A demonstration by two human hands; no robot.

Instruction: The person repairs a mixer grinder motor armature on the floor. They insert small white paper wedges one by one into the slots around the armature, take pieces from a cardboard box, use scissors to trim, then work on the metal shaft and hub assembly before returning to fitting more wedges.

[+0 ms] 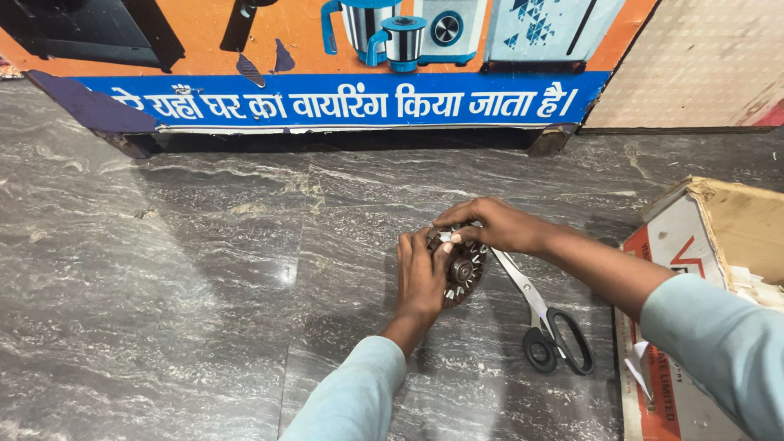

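Gripping a round slotted motor core (463, 272), left hand (420, 282) and right hand (490, 224) both closed on it

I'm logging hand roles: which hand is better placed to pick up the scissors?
Probably the right hand: the scissors lie beside its forearm, while the left hand grips the round slotted metal part.

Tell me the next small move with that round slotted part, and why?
Probably press the small white strip further into the slot at the top rim. The left hand holds the round slotted part upright on the stone floor, and the right hand pinches the strip at its top edge. The scissors lie beside it, untouched.
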